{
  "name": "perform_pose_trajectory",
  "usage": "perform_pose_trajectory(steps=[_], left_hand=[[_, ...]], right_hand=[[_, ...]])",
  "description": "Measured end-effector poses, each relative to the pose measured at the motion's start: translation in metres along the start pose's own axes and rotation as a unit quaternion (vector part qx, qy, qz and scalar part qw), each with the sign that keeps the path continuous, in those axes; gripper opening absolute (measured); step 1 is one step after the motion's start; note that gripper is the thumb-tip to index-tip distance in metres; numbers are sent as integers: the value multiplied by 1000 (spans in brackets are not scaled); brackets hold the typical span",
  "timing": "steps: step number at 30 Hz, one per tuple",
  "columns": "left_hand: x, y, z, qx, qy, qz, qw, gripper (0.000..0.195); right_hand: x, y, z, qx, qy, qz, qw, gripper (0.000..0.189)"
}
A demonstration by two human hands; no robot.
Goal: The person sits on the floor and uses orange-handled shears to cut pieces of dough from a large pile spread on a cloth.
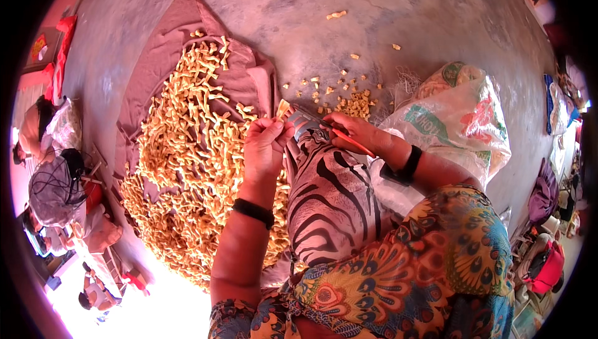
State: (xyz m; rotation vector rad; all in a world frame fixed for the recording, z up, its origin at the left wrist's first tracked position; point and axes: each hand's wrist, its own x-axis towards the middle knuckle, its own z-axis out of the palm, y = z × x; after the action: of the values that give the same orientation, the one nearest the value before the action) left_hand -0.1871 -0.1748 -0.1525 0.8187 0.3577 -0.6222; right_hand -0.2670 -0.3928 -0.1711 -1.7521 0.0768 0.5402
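My left hand (265, 145) pinches a small flat yellow piece (283, 107) between thumb and fingers, its flared end pointing up. In my right hand (351, 129) is a slim tool with an orange-red handle (349, 141), perhaps a knife; its working end is dark and hard to make out. Both hands are above my zebra-striped trouser leg (327, 189), close together but apart. To the left, a large heap of yellow knotted or bow-shaped pieces (191, 147) covers a brown cloth (154, 65). Small yellow offcuts (355, 104) lie on the floor beyond my right hand.
A white woven plastic sack (448, 119) with printing slumps by my right arm. More offcuts and a longer yellow piece (336, 14) lie scattered on the concrete floor (289, 7). Other people (96, 292) are at the far left. A purple bag (543, 194) stands at the right.
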Motion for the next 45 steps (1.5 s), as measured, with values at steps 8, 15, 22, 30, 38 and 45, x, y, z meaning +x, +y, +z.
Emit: perform_pose_trajectory(steps=[8,15,22,30,38,45], left_hand=[[-1,-13,14,91,7,-1,996,9],[-2,-23,28,140,16,-35,989,9],[4,-26,19,119,8,-47,992,8],[-14,8,-38,291,31,-85,952,15],[-86,57,-197,738,65,-162,652,22],[-65,110,-273,826,108,-133,537,23]], right_hand=[[-2,-17,0,-14,0,23,1000,40],[-9,-4,2,-54,69,-9,996,36],[-19,5,5,30,106,11,994,31],[-14,7,-5,57,152,70,984,19],[62,8,-4,-92,42,-67,993,22],[172,-43,54,-366,-89,-58,924,20]])
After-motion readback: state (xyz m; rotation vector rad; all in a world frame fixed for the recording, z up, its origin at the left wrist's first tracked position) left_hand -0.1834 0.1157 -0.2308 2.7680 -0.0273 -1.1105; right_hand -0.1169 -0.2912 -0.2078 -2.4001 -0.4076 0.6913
